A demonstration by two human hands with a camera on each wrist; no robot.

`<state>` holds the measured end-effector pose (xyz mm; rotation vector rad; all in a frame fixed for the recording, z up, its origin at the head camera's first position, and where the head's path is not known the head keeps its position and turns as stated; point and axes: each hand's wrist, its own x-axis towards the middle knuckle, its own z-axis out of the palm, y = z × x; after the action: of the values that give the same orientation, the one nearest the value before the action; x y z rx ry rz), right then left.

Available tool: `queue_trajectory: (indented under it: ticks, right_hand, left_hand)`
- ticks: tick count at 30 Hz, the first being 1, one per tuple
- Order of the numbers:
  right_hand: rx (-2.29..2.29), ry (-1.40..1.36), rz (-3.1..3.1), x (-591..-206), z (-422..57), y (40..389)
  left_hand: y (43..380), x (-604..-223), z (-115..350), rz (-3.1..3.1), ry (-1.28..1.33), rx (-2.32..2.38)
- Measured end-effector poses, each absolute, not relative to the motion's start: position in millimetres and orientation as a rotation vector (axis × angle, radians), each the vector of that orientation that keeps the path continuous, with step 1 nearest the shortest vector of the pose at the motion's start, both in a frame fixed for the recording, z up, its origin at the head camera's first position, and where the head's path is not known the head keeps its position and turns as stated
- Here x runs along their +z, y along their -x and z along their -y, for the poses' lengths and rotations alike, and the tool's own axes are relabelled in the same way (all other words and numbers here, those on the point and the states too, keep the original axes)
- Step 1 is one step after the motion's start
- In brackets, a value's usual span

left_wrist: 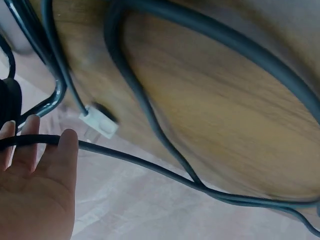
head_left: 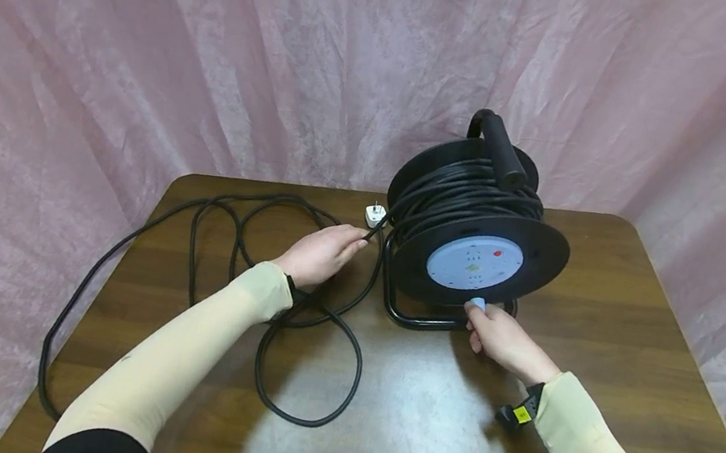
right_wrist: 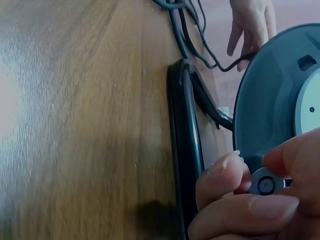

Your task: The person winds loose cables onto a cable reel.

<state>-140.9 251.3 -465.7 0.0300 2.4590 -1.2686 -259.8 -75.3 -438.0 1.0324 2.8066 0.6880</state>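
A black cable reel [head_left: 408, 265], wound with black cable, stands on the table right of centre. Its front disc carries a pale blue socket panel [head_left: 474, 262] with a red button. My right hand [head_left: 503, 342] grips the small grey-blue crank knob [right_wrist: 266, 182] at the disc's lower rim, thumb and fingers around it. Left of the reel, my left hand [head_left: 321, 253] holds the black cable [left_wrist: 135, 160] where it runs to the drum; the cable crosses the fingers in the left wrist view. A white plug [head_left: 375, 216] lies on the table behind the left hand.
Loose cable loops [head_left: 301, 423] spread over the left half of the wooden table [head_left: 626, 363], and one length hangs near its left edge. The reel's tubular stand [head_left: 422, 323] rests near the middle. A pink curtain [head_left: 333, 55] hangs behind the table.
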Motion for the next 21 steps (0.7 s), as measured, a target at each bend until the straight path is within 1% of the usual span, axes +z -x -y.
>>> queue_trajectory:
  ticks: [5, 13, 21]
  right_hand:
    - [-1.280, -0.029, -2.453, -467, -244, 141]
    - [-1.307, -0.050, -2.433, -469, -234, 143]
    - [-1.455, -0.091, -2.287, -467, -223, 140]
  left_hand:
    - [260, -441, 77, -2.820, -0.990, 0.630]
    - [257, -445, 71, -2.786, -1.017, 0.653]
    - [261, -439, 72, -2.793, -1.023, 0.632]
